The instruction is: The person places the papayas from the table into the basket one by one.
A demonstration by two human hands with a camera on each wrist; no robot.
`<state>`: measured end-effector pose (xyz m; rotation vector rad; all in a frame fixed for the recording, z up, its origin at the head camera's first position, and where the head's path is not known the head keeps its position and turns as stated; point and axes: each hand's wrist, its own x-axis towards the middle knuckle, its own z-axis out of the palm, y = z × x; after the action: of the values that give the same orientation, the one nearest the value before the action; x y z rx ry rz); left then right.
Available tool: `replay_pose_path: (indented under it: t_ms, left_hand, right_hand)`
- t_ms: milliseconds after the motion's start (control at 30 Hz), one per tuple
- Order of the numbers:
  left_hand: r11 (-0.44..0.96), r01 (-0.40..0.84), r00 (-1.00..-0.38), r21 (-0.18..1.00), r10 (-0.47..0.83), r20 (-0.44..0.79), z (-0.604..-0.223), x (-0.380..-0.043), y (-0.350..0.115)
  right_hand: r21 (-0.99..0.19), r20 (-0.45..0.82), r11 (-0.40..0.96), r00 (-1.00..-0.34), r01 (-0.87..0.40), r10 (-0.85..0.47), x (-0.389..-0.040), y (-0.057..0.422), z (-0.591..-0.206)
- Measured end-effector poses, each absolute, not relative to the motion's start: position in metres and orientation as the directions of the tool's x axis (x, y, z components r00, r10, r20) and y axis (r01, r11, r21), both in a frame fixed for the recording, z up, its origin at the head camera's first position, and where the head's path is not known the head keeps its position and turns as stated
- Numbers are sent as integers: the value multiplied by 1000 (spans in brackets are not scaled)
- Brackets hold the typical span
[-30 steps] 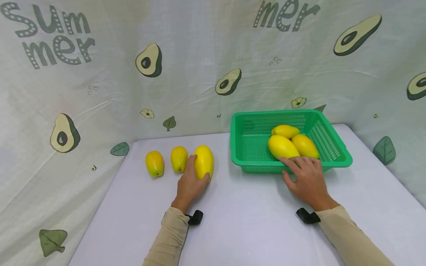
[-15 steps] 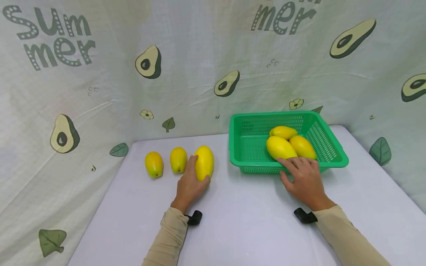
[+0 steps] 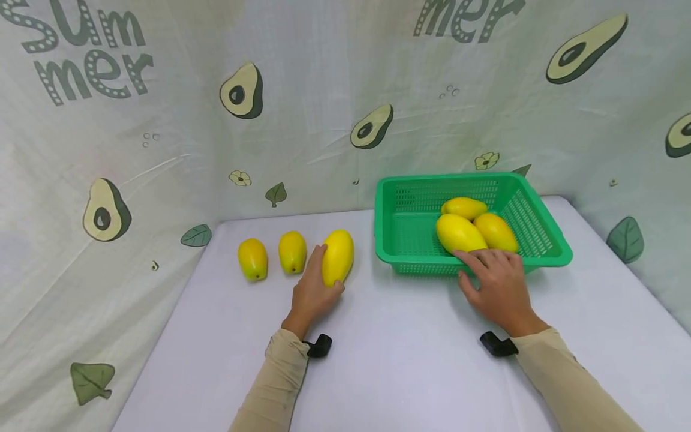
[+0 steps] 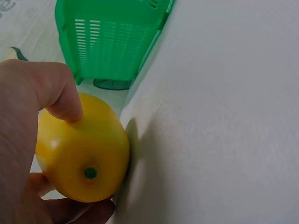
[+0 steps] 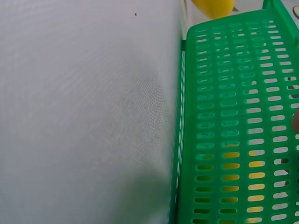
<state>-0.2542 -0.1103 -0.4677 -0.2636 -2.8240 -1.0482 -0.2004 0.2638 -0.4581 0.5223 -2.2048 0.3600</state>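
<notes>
My left hand (image 3: 315, 295) grips a yellow mango (image 3: 338, 258) left of the basket, thumb on one side and fingers on the other. In the left wrist view the end of this mango (image 4: 88, 149) shows a small green spot, with a thumb (image 4: 67, 105) pressed on its skin. My right hand (image 3: 499, 293) holds the front rim of a green plastic basket (image 3: 418, 260), its fingers over the edge and thumb outside. Inside the basket are a front mango (image 3: 459, 233), a right mango (image 3: 496, 232) and a back mango (image 3: 464, 207).
Two shorter yellow-green mangoes, a far-left one (image 3: 252, 259) and a nearer one (image 3: 292, 252), lie left of my left hand. The white-covered table (image 3: 399, 360) meets a cloth backdrop (image 3: 302, 78) printed with avocados behind the basket.
The mango in my left hand has shifted slightly to the right and tilts a little more, the hand moving along with it. My right hand stays on the basket rim. The head view bobs slightly.
</notes>
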Motion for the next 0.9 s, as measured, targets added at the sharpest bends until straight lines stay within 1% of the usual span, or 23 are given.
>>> replay_pose_path:
  t_ms: [133,233,433,633,767,900]
  left_hand:
    - [736,192,-981,649,119,154,-469,-251,-110]
    - [705,200,-980,680,138,145,-469,-250,-112]
    - [643,253,-967,723,200,160,-467,-256,-112]
    - [640,247,-968,727,204,150,-468,-257,-114]
    - [655,257,-966,710,205,160,-468,-257,-115]
    - [662,256,-967,705,191,172,-468,-256,-116]
  right_hand:
    - [-85,800,865,-551,-495,-236,-197,262,-462]
    - [-86,809,860,-539,-503,-235,-196,262,-462]
    - [-86,780,872,-577,-482,-242,-198,264,-458]
    - [-76,769,877,-587,-475,-252,-198,267,-458]
    - [-85,760,882,-603,-463,-243,-197,268,-457]
    - [-80,760,880,-600,-469,-251,-196,268,-458]
